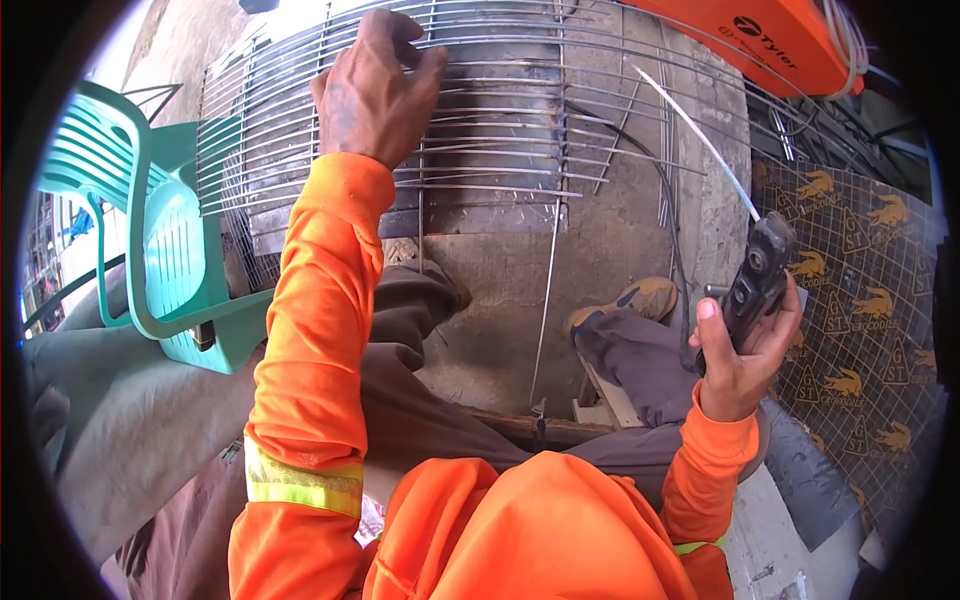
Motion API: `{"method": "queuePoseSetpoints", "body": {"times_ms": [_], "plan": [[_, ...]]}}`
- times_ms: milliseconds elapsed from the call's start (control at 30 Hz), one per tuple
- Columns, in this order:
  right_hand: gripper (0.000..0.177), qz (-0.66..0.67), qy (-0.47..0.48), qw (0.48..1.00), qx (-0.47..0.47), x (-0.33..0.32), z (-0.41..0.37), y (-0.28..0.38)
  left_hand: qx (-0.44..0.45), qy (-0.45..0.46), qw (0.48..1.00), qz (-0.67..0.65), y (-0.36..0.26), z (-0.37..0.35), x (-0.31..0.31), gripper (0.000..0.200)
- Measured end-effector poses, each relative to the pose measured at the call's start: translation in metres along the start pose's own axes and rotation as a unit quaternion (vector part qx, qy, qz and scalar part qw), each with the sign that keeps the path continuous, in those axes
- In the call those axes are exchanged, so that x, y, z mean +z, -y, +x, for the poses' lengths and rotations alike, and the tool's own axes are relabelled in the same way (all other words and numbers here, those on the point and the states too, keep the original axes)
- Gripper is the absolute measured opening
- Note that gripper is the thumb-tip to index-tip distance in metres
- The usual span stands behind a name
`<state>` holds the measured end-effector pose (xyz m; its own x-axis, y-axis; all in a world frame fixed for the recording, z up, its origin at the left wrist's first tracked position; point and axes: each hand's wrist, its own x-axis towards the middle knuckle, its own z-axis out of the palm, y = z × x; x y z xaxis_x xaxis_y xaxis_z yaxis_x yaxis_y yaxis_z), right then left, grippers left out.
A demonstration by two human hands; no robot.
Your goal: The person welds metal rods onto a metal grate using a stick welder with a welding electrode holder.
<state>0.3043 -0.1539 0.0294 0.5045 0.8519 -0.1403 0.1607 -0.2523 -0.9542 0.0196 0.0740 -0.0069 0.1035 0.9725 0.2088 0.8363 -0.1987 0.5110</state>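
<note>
My left hand (375,95) is over a grid of thin metal rods (490,125), fingers curled down around one of the rods near the far side. Several long rods lie side by side across a few crossing rods, with a dark metal plate (290,230) under them. In my right hand (745,350) is a black welding electrode holder (757,270), gripped between thumb and fingers. A pale welding rod (700,137) sticks out of its jaws, slanting up and left toward the grid's right side. Its tip appears apart from the rods.
A teal plastic chair (180,250) stands at the left, close to the grid. An orange Tyler-marked case (760,40) is at the upper right. A black cable (670,200) runs over the concrete floor. Crocodile-printed board (860,330) lies on the right; my shoes (650,297) are below the grid.
</note>
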Motion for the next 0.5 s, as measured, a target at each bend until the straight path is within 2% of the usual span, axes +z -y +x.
{"method": "queuePoseSetpoints", "body": {"times_ms": [100,200,267,367,433,500], "plan": [[0.075,-0.008,0.008,1.0,0.014,-0.001,0.001,0.006,0.01,-0.019,0.999,-0.04,0.003,0.003,-0.007,0.025],[0.073,-0.026,-0.023,0.999,-0.013,-0.003,0.006,0.007,-0.021,-0.02,0.999,-0.031,-0.003,0.006,-0.018,0.023],[0.068,-0.033,-0.041,0.998,-0.029,-0.004,0.008,0.007,-0.001,-0.024,0.999,-0.045,-0.002,0.006,-0.018,0.023],[0.065,-0.028,-0.042,0.998,-0.022,-0.004,0.01,0.012,-0.039,0.021,0.998,-0.034,0.001,0.007,-0.02,0.02],[0.065,-0.021,-0.045,0.999,-0.018,-0.006,0.009,0.012,0.092,0.029,0.994,0.05,0.023,0.012,-0.016,0.037],[0.072,0.007,-0.043,0.999,-0.006,-0.009,0.01,0.008,0.067,0.039,0.997,0.018,0.016,0.007,-0.014,0.034]]}}
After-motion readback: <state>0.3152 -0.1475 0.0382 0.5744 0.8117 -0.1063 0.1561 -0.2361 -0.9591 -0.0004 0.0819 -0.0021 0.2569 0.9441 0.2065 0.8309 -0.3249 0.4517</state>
